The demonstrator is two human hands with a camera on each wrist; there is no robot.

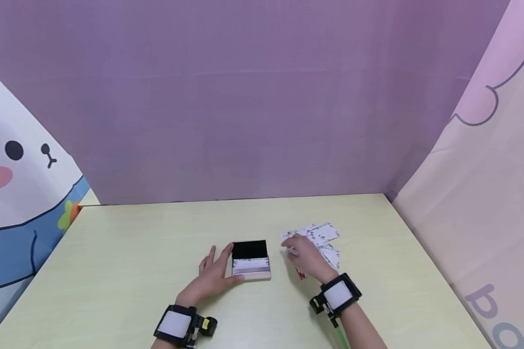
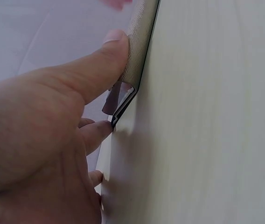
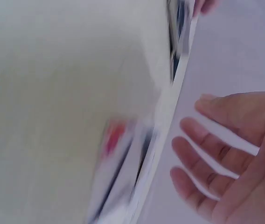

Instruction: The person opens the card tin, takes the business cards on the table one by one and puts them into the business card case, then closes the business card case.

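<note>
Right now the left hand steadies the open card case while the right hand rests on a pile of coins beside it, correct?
Not coins. The head view shows the right hand on a spread of printed cards. The left hand does steady the open card case.

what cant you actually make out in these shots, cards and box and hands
- Print on the cards: too small in the head view, motion-blurred in the right wrist view.
- Cards under the right hand: hidden by the hand in the head view.
- Card box contents: only an edge shows in the left wrist view, behind the left hand.
- Right hand's contact with the cards: blurred in the right wrist view.
</note>
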